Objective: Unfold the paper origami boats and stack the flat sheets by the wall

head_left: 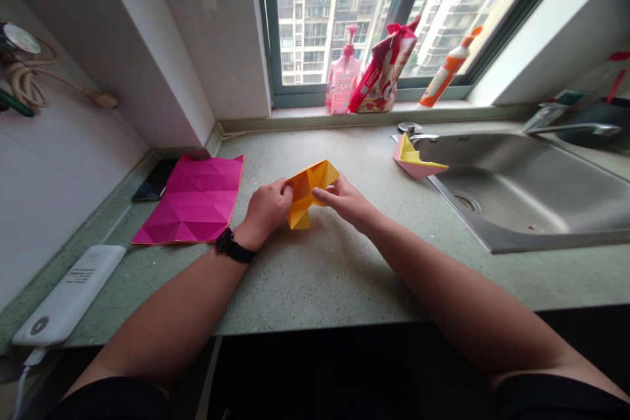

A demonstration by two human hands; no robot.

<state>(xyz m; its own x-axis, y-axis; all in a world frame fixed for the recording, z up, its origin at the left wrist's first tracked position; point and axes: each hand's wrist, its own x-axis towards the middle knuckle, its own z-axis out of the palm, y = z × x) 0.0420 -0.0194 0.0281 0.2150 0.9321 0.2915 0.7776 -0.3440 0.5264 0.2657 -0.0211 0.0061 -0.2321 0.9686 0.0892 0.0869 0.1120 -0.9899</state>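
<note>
My left hand [268,209] and my right hand [343,201] grip a piece of folded orange-yellow origami paper [305,193] between them, above the speckled stone countertop [315,282]. Its creased flaps stand at angles, and my fingers hide part of its middle. To the left of my left hand lies a creased magenta paper sheet [189,200], opened flat. A folded pink-and-yellow origami piece [416,159] rests beyond my right hand, at the sink's edge. A black watch [231,245] circles my left wrist.
A stainless steel sink [522,193] with a faucet [573,128] fills the right side. A black phone [155,180] lies under the magenta sheet's far corner. A white power bank [69,295] with a cable sits at the left edge. Several bottles and a packet stand on the windowsill.
</note>
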